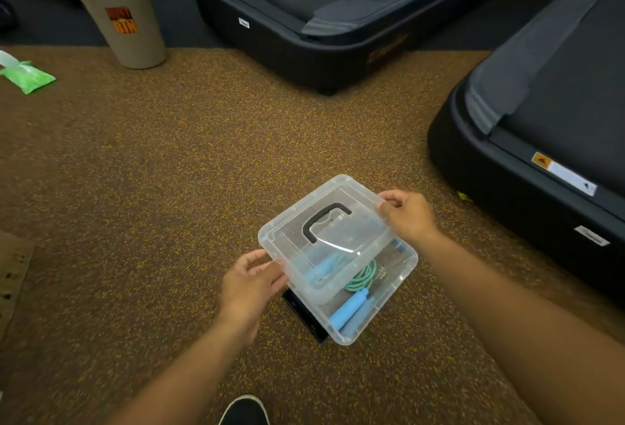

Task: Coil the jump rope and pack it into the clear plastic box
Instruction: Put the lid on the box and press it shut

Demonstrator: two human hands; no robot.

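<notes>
A shoe (244,411) is showing at the floor's (152,187) near edge. The left hand (250,280) and right hand (407,214) are gripping opposite edges of the lid (324,238), tilted over the box (378,299), where the coiled jump rope (355,299) is lying inside. Farther off, a bin (118,11) is standing.

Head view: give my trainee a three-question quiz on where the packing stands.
1. True or false: the lid is seated squarely on the clear plastic box.
2. What lies inside the box?
A. a towel
B. the jump rope
C. nothing
3. Which hands hold the lid?

Key:
1. False; it sits skewed.
2. B.
3. Both: left hand and right hand.
</notes>
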